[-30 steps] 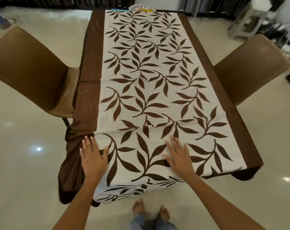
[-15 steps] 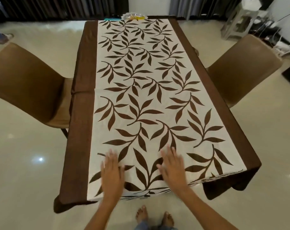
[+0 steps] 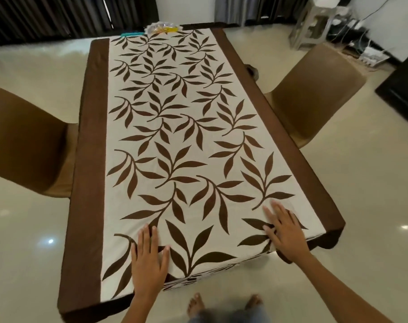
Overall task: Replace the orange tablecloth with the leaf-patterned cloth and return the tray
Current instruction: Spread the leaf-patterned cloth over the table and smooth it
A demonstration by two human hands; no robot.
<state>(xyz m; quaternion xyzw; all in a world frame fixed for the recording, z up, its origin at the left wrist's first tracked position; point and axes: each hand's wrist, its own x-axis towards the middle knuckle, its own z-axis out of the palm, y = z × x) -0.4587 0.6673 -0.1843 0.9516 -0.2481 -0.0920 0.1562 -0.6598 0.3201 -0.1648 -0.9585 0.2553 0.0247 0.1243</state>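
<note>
Leaf-patterned cloth (image 3: 175, 136) spread flat along the table (image 3: 336, 236), brown borders down both long sides, near end draped over the edge. Left hand (image 3: 149, 259) flat on the cloth at the near end, left of centre, grip wide, fingers straight, holding nothing. Right hand (image 3: 284, 231) flat near the right corner, fingers spread, grip likewise wide. Tray (image 3: 163, 27) at the far end, contents unclear. Brown chair (image 3: 23, 141) left, another chair (image 3: 315, 89) right. Bare feet (image 3: 196, 304) on glossy floor (image 3: 23, 252).

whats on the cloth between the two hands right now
Nothing stands there. In the head view, only flat leaf-patterned cloth lies between the left hand and the right hand.
</note>
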